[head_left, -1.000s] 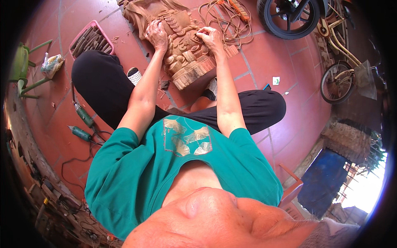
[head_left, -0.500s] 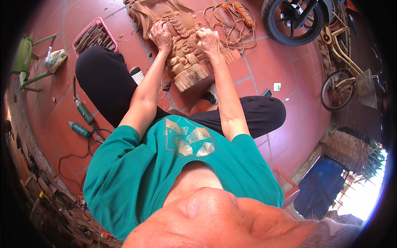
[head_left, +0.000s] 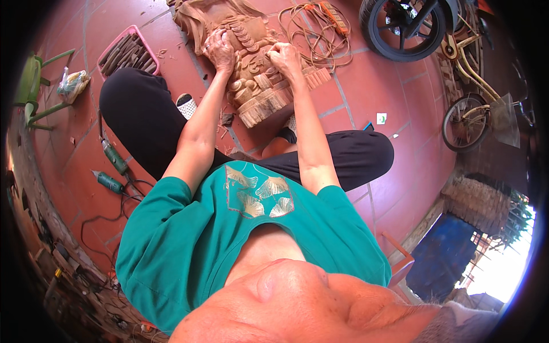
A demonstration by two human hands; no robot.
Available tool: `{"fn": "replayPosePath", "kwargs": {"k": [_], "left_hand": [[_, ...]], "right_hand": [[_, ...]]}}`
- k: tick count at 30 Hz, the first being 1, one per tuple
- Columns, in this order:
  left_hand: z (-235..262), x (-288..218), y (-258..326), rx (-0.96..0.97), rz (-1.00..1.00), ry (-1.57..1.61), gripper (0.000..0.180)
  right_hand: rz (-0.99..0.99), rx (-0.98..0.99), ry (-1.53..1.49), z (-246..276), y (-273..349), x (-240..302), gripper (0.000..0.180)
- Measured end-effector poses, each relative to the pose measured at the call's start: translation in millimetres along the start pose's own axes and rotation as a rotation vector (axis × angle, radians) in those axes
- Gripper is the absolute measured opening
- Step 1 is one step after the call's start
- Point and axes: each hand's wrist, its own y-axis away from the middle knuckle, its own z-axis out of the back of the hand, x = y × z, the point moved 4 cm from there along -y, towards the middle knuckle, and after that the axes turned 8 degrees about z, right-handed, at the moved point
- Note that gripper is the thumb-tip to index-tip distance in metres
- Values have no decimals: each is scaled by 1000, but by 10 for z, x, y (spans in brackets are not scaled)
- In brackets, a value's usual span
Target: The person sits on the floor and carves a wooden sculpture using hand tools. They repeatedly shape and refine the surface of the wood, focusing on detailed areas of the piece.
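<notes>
A carved brown wooden piece with raised, scroll-like relief lies on the tiled floor in front of my crossed legs. On the left part of its relief my left hand rests with fingers laid over the wood. My right hand is closed, its bent fingers against the right side of the carving. Whatever the right fingers may hold is hidden by the hand. The flat end of the carving, with pale cut wood, points toward me near my feet.
A pink basket of slim brown sticks stands left of my knee. Two green power tools with cords lie lower left, near a green chair. An orange power strip with coiled cable, a motorbike wheel and a bicycle are to the right.
My right hand has shifted slightly on the carving, its fingers curled in more. The left hand stays on about the same spot. The whole view has moved a little.
</notes>
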Motion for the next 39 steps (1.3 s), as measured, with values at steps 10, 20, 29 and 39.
{"fn": "replayPosePath", "kwargs": {"k": [10, 20, 29, 39], "left_hand": [[-73, 49, -3, 31, 11, 20, 24], [-82, 39, -2, 12, -16, 21, 24], [-52, 63, 6, 22, 4, 11, 24], [-32, -21, 19, -4, -11, -23, 23]], "right_hand": [[-37, -223, 19, -100, -8, -18, 18], [34, -228, 21, -59, -67, -39, 17], [-19, -25, -29, -15, -27, -3, 19], [38, -59, -5, 1, -78, -48, 19]]}}
